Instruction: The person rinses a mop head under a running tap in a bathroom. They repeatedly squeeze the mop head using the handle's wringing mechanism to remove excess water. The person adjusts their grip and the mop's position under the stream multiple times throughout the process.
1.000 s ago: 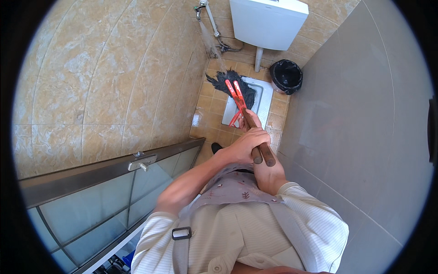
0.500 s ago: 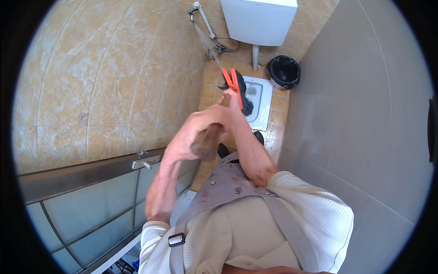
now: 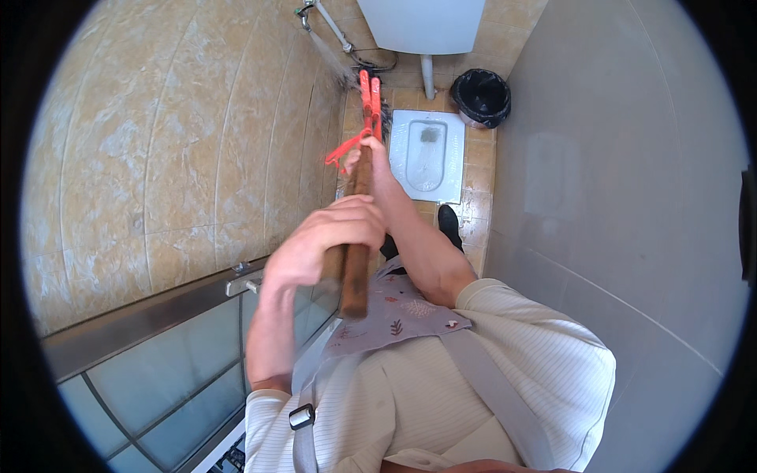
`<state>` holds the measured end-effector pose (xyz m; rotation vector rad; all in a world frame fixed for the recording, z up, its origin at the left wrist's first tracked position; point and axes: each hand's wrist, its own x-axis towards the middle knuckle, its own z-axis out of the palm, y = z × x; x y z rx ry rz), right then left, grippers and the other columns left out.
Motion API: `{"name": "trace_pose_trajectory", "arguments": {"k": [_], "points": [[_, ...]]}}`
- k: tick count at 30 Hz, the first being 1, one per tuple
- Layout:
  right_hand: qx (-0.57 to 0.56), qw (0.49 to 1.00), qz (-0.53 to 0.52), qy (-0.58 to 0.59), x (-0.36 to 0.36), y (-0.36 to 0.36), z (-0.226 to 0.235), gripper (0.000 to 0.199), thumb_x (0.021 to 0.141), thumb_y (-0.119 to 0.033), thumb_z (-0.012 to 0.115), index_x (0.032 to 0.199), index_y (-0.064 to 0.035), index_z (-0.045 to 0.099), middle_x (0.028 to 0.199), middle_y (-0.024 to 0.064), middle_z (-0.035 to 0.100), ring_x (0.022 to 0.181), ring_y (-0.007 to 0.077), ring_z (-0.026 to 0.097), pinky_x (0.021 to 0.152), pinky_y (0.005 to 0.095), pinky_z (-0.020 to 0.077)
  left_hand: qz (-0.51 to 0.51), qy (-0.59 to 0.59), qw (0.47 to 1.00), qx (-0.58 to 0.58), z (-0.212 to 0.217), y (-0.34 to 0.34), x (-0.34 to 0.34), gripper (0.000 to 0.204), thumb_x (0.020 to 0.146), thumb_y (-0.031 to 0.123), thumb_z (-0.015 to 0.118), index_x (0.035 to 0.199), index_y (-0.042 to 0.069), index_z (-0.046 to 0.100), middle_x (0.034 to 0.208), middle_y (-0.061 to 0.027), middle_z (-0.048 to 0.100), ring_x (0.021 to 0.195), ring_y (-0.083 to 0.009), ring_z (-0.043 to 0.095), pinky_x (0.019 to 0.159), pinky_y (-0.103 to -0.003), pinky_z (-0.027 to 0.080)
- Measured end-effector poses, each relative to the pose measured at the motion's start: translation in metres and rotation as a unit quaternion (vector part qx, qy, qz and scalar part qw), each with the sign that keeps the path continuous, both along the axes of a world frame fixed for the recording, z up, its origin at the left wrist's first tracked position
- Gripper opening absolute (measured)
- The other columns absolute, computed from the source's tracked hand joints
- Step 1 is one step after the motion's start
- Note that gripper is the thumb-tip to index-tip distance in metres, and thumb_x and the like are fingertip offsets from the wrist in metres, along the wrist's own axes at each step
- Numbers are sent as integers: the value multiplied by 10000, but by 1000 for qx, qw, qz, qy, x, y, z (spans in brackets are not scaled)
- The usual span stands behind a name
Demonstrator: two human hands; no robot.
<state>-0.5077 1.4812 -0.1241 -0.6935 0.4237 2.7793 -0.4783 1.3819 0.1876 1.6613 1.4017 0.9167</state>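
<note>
Both my hands grip two brooms held together, with brown wooden handles (image 3: 356,276) and narrow red heads (image 3: 371,102). Dark bristles (image 3: 385,118) show beside the heads. My left hand (image 3: 339,229) wraps the upper part of the handles, near my apron. Lower down, my right hand (image 3: 367,154) is closed round them just above the heads. A red strip (image 3: 344,150) sticks out to the left by the right hand. Water (image 3: 330,57) sprays from a wall tap (image 3: 303,14) toward the red heads, in the corner left of the squat toilet (image 3: 426,195).
A white cistern (image 3: 422,27) hangs on the far wall above its pipe. Right of the squat toilet stands a black-lined bin (image 3: 482,98). Tiled walls (image 3: 181,142) close in on both sides. A door with glass panes (image 3: 169,347) is at the lower left. The floor tiles look wet.
The broom heads have moved left and farther away, from over the squat toilet's edge to the corner under the water spray. Both hands shifted left with them. My view has tilted slightly.
</note>
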Motion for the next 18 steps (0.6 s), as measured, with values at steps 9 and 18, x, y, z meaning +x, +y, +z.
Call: {"name": "trace_pose_trajectory", "arguments": {"k": [9,18], "points": [[-38,986,128,-95,39,-35,-108,150,718,-169,607,738,-72,494,623,96,543,541,240,554,521,375,503,86,-55,991,-82,-140,-29,-1,230,716,-89,719,899,29,644,1006,-74,685,1073,-272,633,1008,-422,476],[-27,984,150,-88,35,-26,-97,169,706,-146,628,750,-70,484,635,84,537,536,218,554,523,350,516,158,-48,985,-52,-145,-34,-1,299,735,-80,781,982,32,655,1058,-81,692,1102,-263,629,1002,-389,482]]}}
